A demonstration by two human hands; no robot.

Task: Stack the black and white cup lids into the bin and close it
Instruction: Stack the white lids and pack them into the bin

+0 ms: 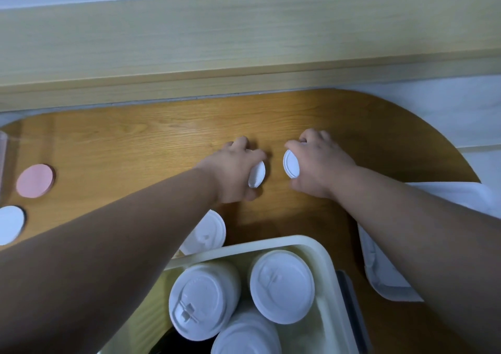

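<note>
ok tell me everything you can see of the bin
The bin is a cream, plastic-looking box with rounded corners and a thick rim. It is open, with no cover on it. It stands upright on the wooden table at the near edge, cut off by the bottom of the picture. Inside are three stacks of white cup lids, tops facing up. A dark shape at its near left cannot be made out. The left forearm crosses over its left corner.

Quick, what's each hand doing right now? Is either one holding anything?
Left hand: fingers curled round a white lid.
Right hand: fingers curled round a second white lid.
</note>
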